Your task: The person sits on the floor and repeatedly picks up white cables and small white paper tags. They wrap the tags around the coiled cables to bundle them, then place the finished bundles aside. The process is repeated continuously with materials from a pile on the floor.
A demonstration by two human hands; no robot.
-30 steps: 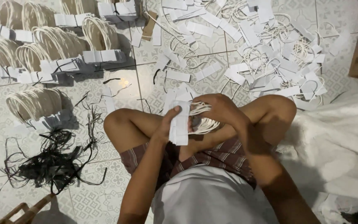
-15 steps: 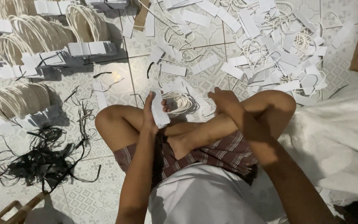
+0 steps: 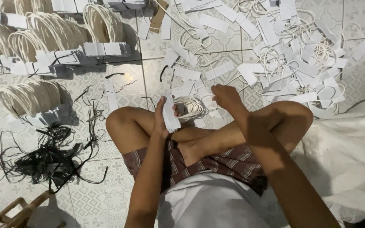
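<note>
I sit cross-legged on a tiled floor. My left hand (image 3: 164,116) grips a stack of white paper strips (image 3: 170,118) with cream cord loops (image 3: 190,106) fanning out from it, held just in front of my shins. My right hand (image 3: 226,96) hovers to the right of the stack with its fingers curled, over loose strips on the floor; whether it pinches anything cannot be made out. A big heap of loose white strips and cord handles (image 3: 292,63) lies ahead and to the right.
Finished bundles of cord loops with paper strips (image 3: 62,40) lie in rows at the far left, with one more bundle (image 3: 32,99) nearer. A tangle of black cords (image 3: 47,158) sits at left. A wooden stool corner (image 3: 20,211) is bottom left, white sacking (image 3: 351,156) at right.
My left hand took the stack over from both hands and lowered it toward the left. My right hand let go and reached out to the right, toward the loose strips.
</note>
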